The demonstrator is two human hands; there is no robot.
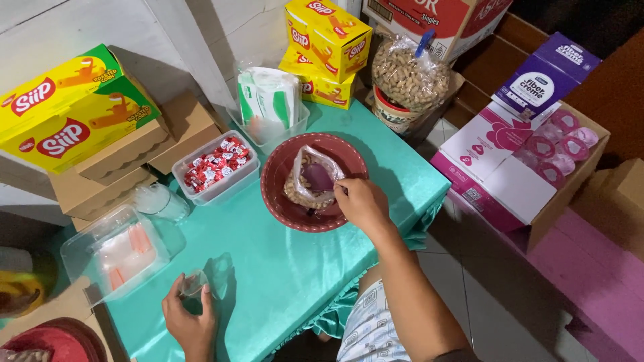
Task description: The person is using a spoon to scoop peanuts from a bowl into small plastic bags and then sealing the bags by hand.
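Right hand (359, 201), centre of frame: fingers curled together, pinching the edge of one clear plastic bag of peanuts (310, 179). Bag lying inside one dark red bowl (282, 201), centre of the teal table (282, 281). Left hand (190, 315), lower left: fingers closed around one small clear plastic cup (193, 283), held just above the tabletop. Left of the bowl: one clear tub of red-wrapped sweets (216, 165); further lower left, one clear lidded container with orange pieces (121, 251). Upper left: two yellow boxes (67, 110) stacked on brown cartons. Top centre: three further yellow boxes (327, 50), one large tied bag of peanuts (409, 74) beside them. Right edge: one open carton of pink-lidded cups (560, 144).
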